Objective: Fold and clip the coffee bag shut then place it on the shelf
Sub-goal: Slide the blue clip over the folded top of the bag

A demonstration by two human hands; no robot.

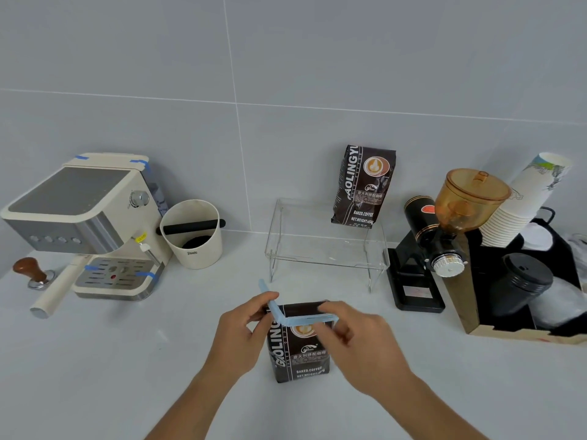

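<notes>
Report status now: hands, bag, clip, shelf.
Left hand and right hand on blue clip, still open. Bag folded, on counter. Shelf holds another bag.

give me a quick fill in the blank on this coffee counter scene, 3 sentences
1. Both hands are fitting a light ____ clip onto the folded top of the coffee bag.
2. A second coffee bag stands on the clear ____ by the wall.
3. The clip's hinged end is at the ____ hand, with one arm swung open.

Missing words: blue; shelf; left
</notes>
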